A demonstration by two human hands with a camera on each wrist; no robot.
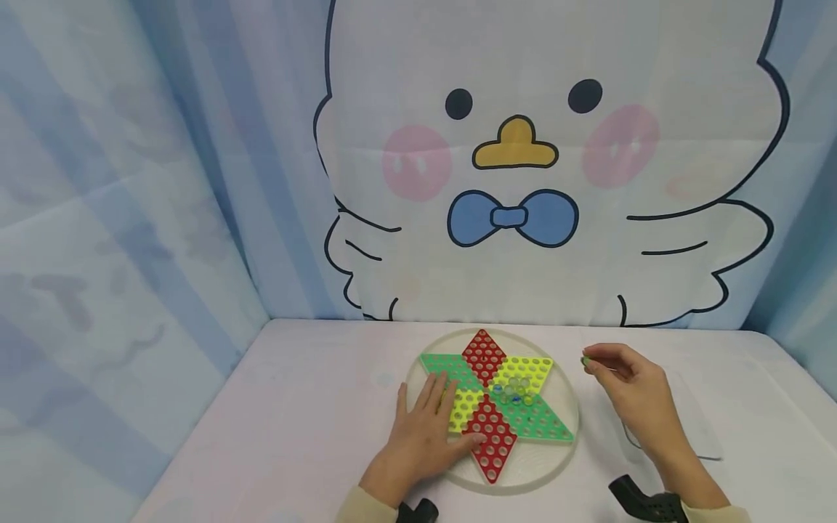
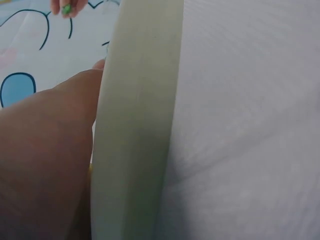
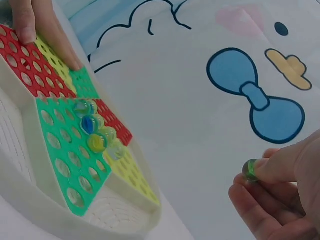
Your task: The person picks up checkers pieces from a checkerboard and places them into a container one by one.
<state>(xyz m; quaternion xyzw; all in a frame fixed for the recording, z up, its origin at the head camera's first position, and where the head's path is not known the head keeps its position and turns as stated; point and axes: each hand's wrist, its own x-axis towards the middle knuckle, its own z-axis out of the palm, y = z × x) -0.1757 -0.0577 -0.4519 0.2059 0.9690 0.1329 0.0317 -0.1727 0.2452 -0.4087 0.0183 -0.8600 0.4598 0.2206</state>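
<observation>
A round white Chinese checkers board (image 1: pixel 532 459) carries a star of red, yellow and green perforated sections. My left hand (image 1: pixel 425 436) lies on its left side, fingers spread over the green and yellow sections and thumb on the near red one. Right of the board, my right hand (image 1: pixel 634 396) is raised and pinches a green glass marble (image 3: pixel 250 170) between thumb and fingertips. Several glass marbles (image 3: pixel 97 143) sit close together on the board, right of centre, where yellow and green sections meet. The left wrist view mostly shows the board's side wall (image 2: pixel 142 100).
A pale, translucent flat item (image 1: pixel 700 425) with a thin dark cord lies on the white table (image 1: pixel 294 436), behind the right forearm. Beyond the table's back edge hangs a curtain (image 1: pixel 418 276) printed with a cartoon bird. Black straps or mounts (image 1: pixel 647 501) sit at both wrists.
</observation>
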